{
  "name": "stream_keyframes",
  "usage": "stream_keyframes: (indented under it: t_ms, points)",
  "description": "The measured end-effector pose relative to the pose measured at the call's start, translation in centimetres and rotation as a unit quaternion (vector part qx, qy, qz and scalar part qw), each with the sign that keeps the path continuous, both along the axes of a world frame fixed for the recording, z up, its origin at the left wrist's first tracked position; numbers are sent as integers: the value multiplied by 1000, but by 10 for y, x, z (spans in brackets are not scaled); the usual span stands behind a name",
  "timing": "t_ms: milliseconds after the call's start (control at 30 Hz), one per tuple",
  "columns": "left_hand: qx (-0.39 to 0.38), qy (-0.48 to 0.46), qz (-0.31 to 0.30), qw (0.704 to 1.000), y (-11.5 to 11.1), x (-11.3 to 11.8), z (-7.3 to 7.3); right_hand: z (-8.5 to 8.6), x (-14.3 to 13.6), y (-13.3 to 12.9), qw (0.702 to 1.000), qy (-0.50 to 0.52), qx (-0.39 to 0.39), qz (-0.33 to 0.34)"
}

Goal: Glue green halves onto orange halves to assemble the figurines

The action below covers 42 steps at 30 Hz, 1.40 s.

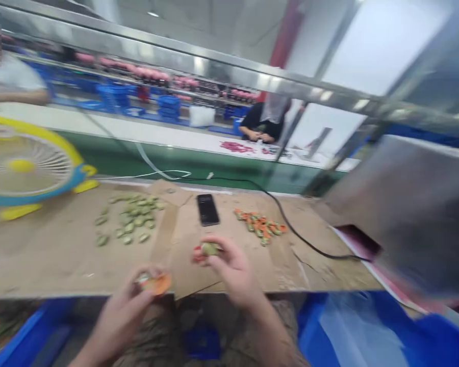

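My left hand, low at the table's front edge, is closed on a small orange piece with a paler part beside the fingertips. Above the cardboard, my right hand pinches a small green oval piece; something red shows at its fingertips, too blurred to name. Beyond my left hand, several loose green oval pieces are spread on the cardboard. To the right of the phone lies a heap of orange-and-green pieces.
A yellow and blue fan stands at left. A black cable runs across the right side to a grey box-like object. Blue bins sit below the table edge. Across the partition, a person works at another table.
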<state>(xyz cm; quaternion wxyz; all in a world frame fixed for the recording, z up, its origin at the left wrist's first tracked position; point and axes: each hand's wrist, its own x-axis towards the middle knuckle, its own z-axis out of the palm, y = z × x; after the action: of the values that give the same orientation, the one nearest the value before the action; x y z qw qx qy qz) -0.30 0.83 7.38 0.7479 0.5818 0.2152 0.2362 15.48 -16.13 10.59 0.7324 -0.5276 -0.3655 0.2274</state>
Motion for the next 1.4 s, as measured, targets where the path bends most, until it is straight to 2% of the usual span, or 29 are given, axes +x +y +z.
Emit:
stream_keyframes:
  t_ms: [100,167,267,367,467,667,900,1133,1400]
  points:
    - [67,-54,-99,991,-22,9,1,-23,7,-47,992,117,38,-4]
    - [66,-92,-147,983,-39,24,7,-30,6,-69,988,145,45,-6]
    - [18,-119,-200,972,-66,46,18,-31,0,-88,990,136,24,-29]
    - [-37,-128,-228,965,-85,60,22,-29,-5,-93,991,81,-2,-103]
    - [-46,-131,-221,965,-93,65,20,-30,-8,-95,984,16,-28,-176]
    - [-67,-104,-216,968,-95,63,13,-34,-11,-99,976,-86,-79,-181]
    - [9,-110,-187,976,-93,63,5,-34,-6,-96,969,-147,-121,-157]
    - [68,-101,-183,976,-87,57,5,-31,-7,-96,962,-189,-111,-161]
    - [156,-106,-151,970,-83,52,3,-18,-11,-90,928,-301,-130,-179]
